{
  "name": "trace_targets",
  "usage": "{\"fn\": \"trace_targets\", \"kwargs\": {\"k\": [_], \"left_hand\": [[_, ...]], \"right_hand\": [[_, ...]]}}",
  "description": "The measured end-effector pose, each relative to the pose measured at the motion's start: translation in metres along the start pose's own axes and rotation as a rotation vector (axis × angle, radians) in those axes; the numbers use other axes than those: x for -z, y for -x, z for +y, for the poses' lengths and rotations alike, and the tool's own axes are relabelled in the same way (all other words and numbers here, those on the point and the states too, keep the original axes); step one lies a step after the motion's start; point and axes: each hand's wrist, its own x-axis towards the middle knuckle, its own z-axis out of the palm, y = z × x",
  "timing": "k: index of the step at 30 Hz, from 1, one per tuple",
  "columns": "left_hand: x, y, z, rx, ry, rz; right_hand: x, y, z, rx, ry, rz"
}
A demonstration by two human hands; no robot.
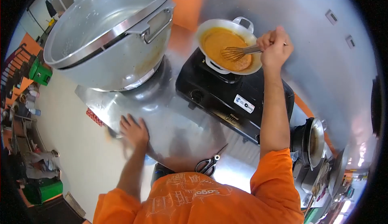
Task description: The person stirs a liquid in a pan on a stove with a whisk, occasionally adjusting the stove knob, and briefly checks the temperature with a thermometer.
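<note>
My right hand (276, 48) grips the handle of a wire whisk (234, 53). The whisk's wires dip into an orange-brown sauce (218, 40) inside a two-handled metal wok (199, 31). That wok sits on the left burner of a black gas stove (218, 98). My left hand (134, 131) lies flat with fingers spread on the steel counter (173, 127), near its left edge, holding nothing.
A large steel pot (121, 58) stands on the counter left of the stove. Scissors (208, 165) lie close to my body. To the right is another pan (316, 143). Green bins (40, 72) are on the floor at far left.
</note>
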Motion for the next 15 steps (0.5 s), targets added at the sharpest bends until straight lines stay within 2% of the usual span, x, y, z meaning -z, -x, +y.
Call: {"fn": "trace_targets", "kwargs": {"k": [4, 15], "left_hand": [[-0.005, 0.001, 0.000, 0.001, -0.013, 0.035], [-0.008, -0.001, -0.001, 0.001, -0.039, 0.071]], "right_hand": [[0.002, 0.002, -0.010, 0.015, -0.082, 0.100], [0.010, -0.003, -0.062, 0.042, -0.087, 0.182]]}}
